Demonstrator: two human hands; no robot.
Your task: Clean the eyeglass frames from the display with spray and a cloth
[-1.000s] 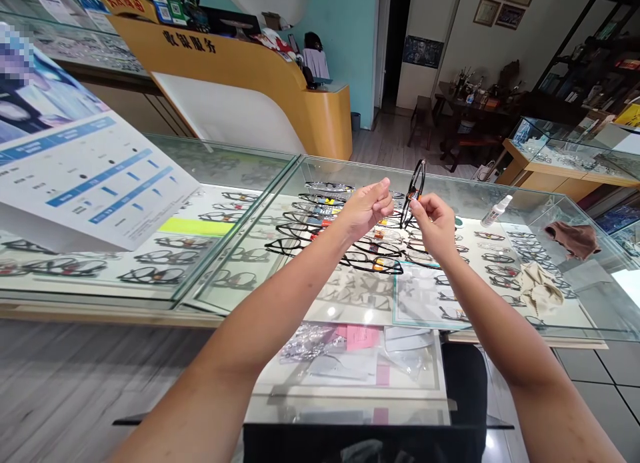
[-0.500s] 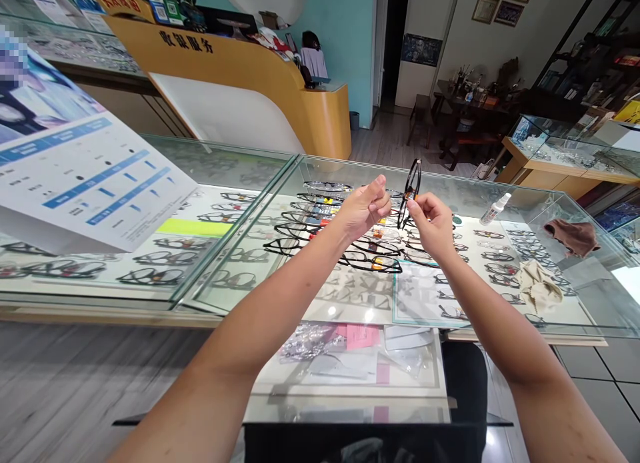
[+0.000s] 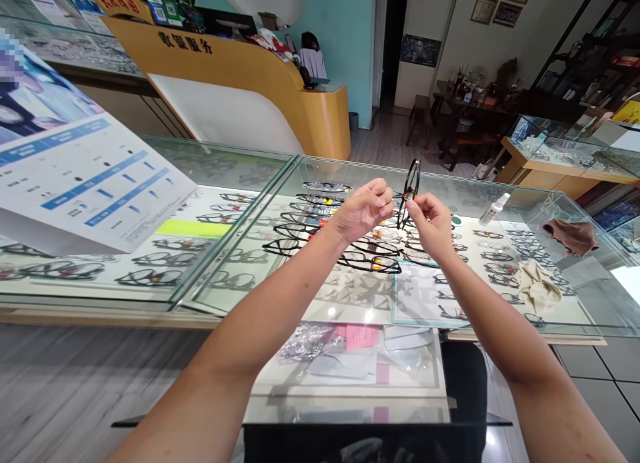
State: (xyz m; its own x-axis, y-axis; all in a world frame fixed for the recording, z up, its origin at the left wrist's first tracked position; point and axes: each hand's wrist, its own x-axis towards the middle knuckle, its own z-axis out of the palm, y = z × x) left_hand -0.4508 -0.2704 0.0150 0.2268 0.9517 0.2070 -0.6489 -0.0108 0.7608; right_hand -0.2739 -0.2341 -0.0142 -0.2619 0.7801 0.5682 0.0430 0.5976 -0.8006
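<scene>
Above the glass counter, my right hand [image 3: 431, 222] pinches a pair of black-framed eyeglasses [image 3: 411, 191] between thumb and fingers. The frame is held upright and turned edge-on, with a small orange patch near my fingertips. My left hand [image 3: 364, 211] is just left of it, apart from the frame, its fingers curled in and the thumb pressed to them. What those fingers hold, if anything, I cannot make out. Beneath my hands, several dark eyeglasses [image 3: 370, 262] lie in rows on the counter top, some with orange or red tags; my left forearm covers part of them.
A spray bottle [image 3: 494, 210], a brown cloth [image 3: 571, 236] and a cream cloth [image 3: 539, 284] are at the right of the glass counter [image 3: 310, 162]. A printed card [image 3: 90, 176] stands at left. Below, an open drawer [image 3: 345, 391] holds plastic bags and pink paper.
My left hand has dipped slightly and turned, its thumb folding down from a raised position onto the curled fingers. My right hand and the eyeglasses stay almost still.
</scene>
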